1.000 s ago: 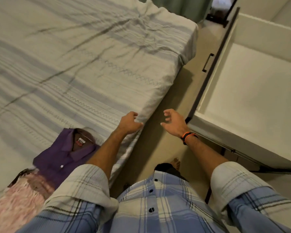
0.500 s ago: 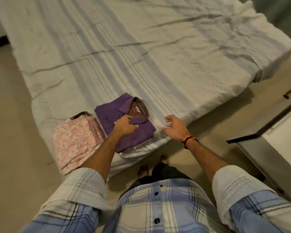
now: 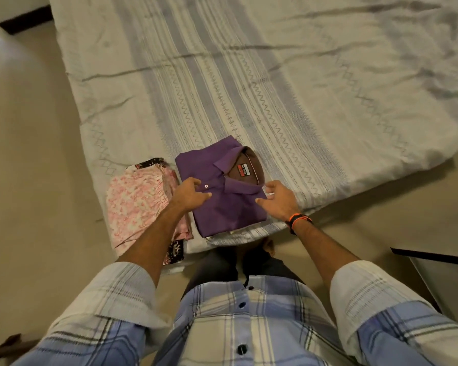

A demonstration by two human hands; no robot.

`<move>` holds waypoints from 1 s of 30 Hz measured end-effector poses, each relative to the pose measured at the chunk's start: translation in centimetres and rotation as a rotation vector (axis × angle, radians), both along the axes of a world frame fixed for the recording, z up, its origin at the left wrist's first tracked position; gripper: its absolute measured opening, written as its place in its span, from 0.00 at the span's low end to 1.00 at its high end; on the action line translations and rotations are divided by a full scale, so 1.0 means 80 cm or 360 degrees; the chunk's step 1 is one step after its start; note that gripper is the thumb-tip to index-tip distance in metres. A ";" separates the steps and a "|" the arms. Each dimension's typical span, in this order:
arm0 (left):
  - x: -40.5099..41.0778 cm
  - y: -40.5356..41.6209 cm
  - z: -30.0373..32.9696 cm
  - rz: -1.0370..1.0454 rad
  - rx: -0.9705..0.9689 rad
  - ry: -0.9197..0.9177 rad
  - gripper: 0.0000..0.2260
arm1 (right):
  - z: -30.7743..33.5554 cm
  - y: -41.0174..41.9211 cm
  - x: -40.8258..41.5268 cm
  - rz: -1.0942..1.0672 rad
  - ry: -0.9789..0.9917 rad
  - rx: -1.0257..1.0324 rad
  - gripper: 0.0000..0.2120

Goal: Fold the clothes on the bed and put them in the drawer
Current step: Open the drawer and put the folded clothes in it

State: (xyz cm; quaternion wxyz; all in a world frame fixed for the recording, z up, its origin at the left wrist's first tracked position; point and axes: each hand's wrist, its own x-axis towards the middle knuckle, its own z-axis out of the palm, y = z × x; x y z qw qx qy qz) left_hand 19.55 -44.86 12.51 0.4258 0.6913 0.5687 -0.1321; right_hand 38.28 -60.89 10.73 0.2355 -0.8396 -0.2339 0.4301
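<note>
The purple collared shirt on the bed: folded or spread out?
Folded. The purple collared shirt lies as a compact rectangle, collar on top, sleeves tucked away.

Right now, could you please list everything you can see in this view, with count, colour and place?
purple shirt: one, purple, folded, collar up, near bed edge.
pink floral garment: one, pink and white, folded, left of the shirt, at the bed corner.
bed sheet: one, pale with blue-grey stripes, covering the bed.
floor: beige, left and right of the bed.
dark-edged panel: one, lower right; cannot tell what it is.
wristband: one, orange and black, right wrist.
left hand: resting on the shirt's left side.
right hand: open, at the shirt's right edge.
</note>
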 end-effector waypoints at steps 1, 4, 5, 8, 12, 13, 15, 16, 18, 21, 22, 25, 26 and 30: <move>0.000 0.006 -0.003 -0.0018 -0.0011 0.0019 0.26 | -0.003 0.001 -0.002 -0.0032 0.0016 -0.0024 0.29; 0.005 0.037 -0.019 -0.0120 -0.0050 0.0064 0.27 | -0.020 0.008 -0.014 -0.0165 0.0093 -0.0088 0.30; 0.011 0.053 -0.029 -0.0202 -0.0057 0.0090 0.27 | -0.028 0.013 -0.019 -0.0250 0.0128 -0.0117 0.30; 0.031 0.088 -0.047 -0.0430 -0.0074 0.0143 0.27 | -0.045 0.022 -0.041 -0.0495 0.0150 -0.0185 0.29; 0.064 0.135 -0.074 -0.0647 -0.0056 0.0166 0.29 | -0.064 0.032 -0.084 -0.0984 0.0064 -0.0161 0.29; 0.073 0.146 -0.084 -0.0713 -0.0042 0.0179 0.29 | -0.073 0.036 -0.098 -0.1126 0.0045 -0.0188 0.29; 0.091 0.165 -0.101 -0.0795 0.0021 0.0170 0.31 | -0.093 0.041 -0.125 -0.1370 0.0075 -0.0244 0.35; 0.096 0.173 -0.108 -0.0837 0.0060 0.0171 0.31 | -0.102 0.043 -0.137 -0.1464 0.0124 -0.0271 0.41; 0.106 0.189 -0.129 -0.0908 0.0094 0.0186 0.36 | -0.161 0.036 -0.165 -0.1639 0.0209 -0.0318 0.51; 0.109 0.209 -0.154 -0.0977 0.0080 0.0249 0.45 | -0.181 0.053 -0.183 -0.1905 0.0322 -0.0357 0.59; 0.108 0.217 -0.166 -0.0993 0.0063 0.0277 0.48 | -0.169 0.066 -0.180 -0.1969 0.0369 -0.0385 0.59; 0.110 0.232 -0.189 -0.0980 -0.0034 0.0289 0.54 | -0.175 0.081 -0.181 -0.2129 0.0469 -0.0494 0.61; 0.112 0.232 -0.185 -0.0946 -0.0069 0.0270 0.52 | -0.176 0.081 -0.181 -0.2186 0.0494 -0.0476 0.62; 0.117 0.239 -0.197 -0.0815 -0.0177 0.0229 0.42 | -0.190 0.079 -0.184 -0.2382 0.0586 -0.0345 0.65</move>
